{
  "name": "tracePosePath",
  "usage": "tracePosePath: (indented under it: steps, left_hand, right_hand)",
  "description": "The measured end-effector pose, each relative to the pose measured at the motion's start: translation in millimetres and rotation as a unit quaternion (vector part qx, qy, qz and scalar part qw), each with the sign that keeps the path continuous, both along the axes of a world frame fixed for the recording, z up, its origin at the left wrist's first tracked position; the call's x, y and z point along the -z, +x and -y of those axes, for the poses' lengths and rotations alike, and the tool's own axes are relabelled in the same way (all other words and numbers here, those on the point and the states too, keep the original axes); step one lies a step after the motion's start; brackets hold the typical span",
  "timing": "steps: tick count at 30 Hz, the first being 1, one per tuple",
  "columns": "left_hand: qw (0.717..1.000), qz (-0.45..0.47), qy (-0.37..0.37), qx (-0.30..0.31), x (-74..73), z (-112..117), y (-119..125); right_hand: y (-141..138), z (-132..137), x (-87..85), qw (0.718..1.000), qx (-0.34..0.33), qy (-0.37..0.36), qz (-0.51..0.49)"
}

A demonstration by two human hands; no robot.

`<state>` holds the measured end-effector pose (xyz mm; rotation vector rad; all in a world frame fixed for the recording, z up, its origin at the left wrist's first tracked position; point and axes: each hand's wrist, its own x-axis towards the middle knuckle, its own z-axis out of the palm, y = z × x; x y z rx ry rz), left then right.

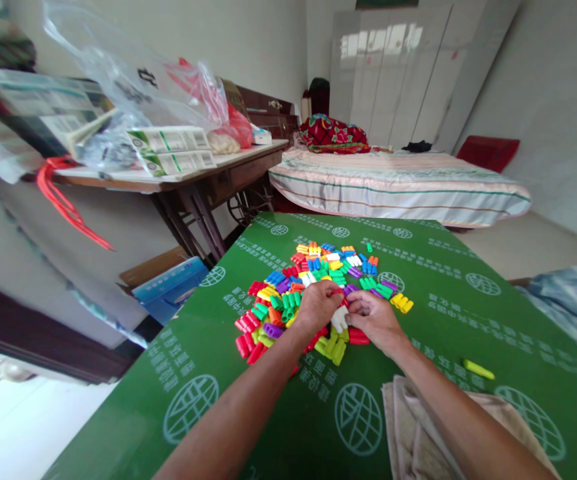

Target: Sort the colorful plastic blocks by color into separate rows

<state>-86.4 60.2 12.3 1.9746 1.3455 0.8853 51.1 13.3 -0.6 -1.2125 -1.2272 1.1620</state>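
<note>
Over a pile of small tube-shaped plastic building pieces (288, 303), both my hands are close together. My left hand (321, 305) is closed, its fingertips pinching at a red plastic piece (345, 301) that is mostly hidden by the fingers. From the right, my right hand (374, 320) has its thumb and fingers bent around a white plastic piece (339, 320), which hangs just under the fingertips. The red and white pieces touch or overlap; whether they are joined I cannot tell. Below the hands lie yellow-green pieces (332, 348) and a red piece (358, 336).
The pile rests on a green printed table (288, 433). A beige cloth (408, 427) lies at its near right, with a lone yellow-green tube (479, 369) beyond. At left stands a desk (228, 175) with boxes (173, 150) and plastic bags; a bed (398, 180) is behind.
</note>
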Motion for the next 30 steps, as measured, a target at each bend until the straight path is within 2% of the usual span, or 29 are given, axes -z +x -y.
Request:
tracePosePath:
  steps: [4,7,12,16,19,22,23,25,27,28,30]
  left_hand:
    - [0.999,0.043,-0.010,-0.015,4.2,-6,6]
    - [0.998,0.044,0.003,-0.039,0.8,-13,4]
    - [0.999,-0.032,0.022,-0.038,-10.6,-32,-6]
    - [0.993,-0.103,0.051,-0.030,-16.1,-34,-13]
    - [0.986,-0.147,0.081,0.003,-17.3,-14,-22]
    - [0.976,-0.177,0.110,0.067,-15.3,23,-38]
    - [0.970,-0.190,0.122,0.092,-13.5,37,-45]
    - [0.934,-0.275,0.178,0.145,-7.5,62,-61]
    - [0.906,-0.327,0.223,0.148,1.3,81,-78]
    - [0.894,-0.346,0.245,0.143,6.3,87,-86]
    - [0.872,-0.372,0.290,0.129,16.2,94,-100]
  right_hand:
    - [-1,0,-3.2,0.999,0.010,-0.017,-0.044]
    - [1,-1,-3.4,0.999,0.028,-0.031,-0.021]
    - [9,-8,7.5,0.996,0.068,-0.049,0.026]
    - [12,-8,14.9,0.988,0.095,0.010,0.121]
    - [21,5,12.9,0.976,0.097,0.049,0.190]
    - [53,30,13.1,0.962,0.113,0.051,0.243]
    - [69,39,15.8,0.946,0.134,0.049,0.292]
    - [107,59,26.2,0.890,0.199,0.034,0.409]
    - [142,78,41.9,0.832,0.248,0.005,0.496]
    - [155,85,50.4,0.816,0.263,-0.026,0.514]
    - [171,94,65.5,0.813,0.265,-0.083,0.512]
